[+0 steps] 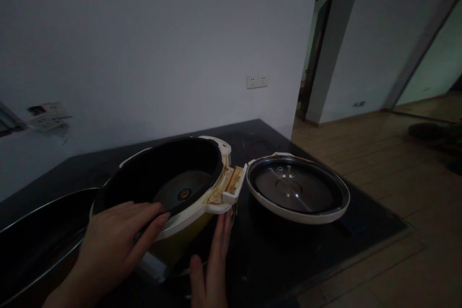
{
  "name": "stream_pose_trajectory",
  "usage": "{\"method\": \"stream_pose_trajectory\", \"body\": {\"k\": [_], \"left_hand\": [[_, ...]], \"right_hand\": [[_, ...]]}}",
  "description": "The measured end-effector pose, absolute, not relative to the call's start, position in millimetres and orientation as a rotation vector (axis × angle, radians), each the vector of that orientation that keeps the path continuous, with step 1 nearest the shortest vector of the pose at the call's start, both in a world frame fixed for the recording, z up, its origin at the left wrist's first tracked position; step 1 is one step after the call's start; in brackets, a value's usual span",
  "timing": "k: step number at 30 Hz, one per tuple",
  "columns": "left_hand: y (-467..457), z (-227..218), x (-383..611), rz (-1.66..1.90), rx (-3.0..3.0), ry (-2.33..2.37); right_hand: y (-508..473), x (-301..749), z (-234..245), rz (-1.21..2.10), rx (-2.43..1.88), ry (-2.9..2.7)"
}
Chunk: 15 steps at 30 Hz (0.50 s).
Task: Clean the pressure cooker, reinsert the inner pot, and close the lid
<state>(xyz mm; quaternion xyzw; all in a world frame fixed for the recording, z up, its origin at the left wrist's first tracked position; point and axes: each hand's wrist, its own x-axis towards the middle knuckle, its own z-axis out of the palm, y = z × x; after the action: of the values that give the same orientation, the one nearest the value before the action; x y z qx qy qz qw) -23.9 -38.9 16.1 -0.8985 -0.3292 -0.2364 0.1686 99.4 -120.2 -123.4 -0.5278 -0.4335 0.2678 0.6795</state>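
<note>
On the glossy black stone-like countertop [281,260], far left: dark recessed basin [39,231] with thin shiny rim
Left hand [117,233]: fingers curled over the near rim of a round yellow-green cooker body [195,214] with white plastic collar, gripping it
Cooker position: standing between basin and lid, top uncovered, metal disc [184,192] visible at its dark bottom
Right hand [214,260]: released, fingers outstretched, fingertips just under the white, brown-stained hinge bracket [234,183]
Lid, far right: round, white-edged, shiny metal underside [298,190] facing up, beside the bracket
</note>
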Motion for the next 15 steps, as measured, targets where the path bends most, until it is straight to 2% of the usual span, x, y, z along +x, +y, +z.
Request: {"method": "stream_pose_trajectory", "body": {"k": [7,15], "left_hand": [[-41.8,20.3,-1.9,-0.598,-2.512,-1.103],[-41.0,35.5,50.7,-0.345,-2.359,-1.398]], "right_hand": [[-105.8,120.2,-105.6,0.82,-1.153,-0.889],[-60.0,155.1,-67.6,0.812,-1.098,-0.822]]}}
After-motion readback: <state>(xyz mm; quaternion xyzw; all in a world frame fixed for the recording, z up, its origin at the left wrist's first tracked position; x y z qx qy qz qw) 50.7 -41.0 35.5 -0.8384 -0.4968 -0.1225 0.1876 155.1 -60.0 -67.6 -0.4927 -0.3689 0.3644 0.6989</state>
